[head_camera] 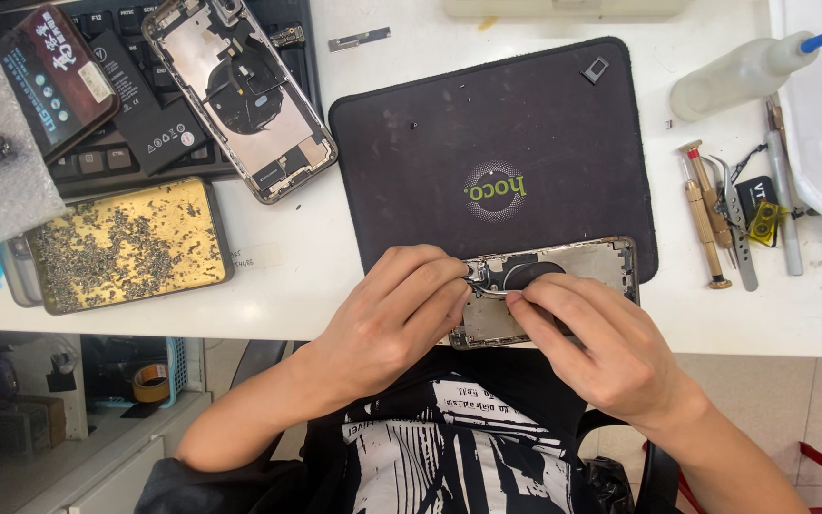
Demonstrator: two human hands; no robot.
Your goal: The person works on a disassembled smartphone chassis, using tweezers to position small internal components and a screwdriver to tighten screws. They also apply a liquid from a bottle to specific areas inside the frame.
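An opened phone housing [594, 263] lies at the near edge of a dark mat [487, 124], its inner parts facing up. My left hand [394, 320] rests over its left end, fingertips pinched on a small part inside. My right hand [594, 343] covers its lower middle, fingers pressing down on the housing next to the left fingertips. The round dark coil inside shows between both hands.
A second opened phone housing [240, 90] and a black battery [147, 105] lie on a keyboard at the far left. A gold tray of tiny screws [130, 246] sits at left. Screwdrivers and tweezers [727, 209] and a squeeze bottle [744, 71] lie at right.
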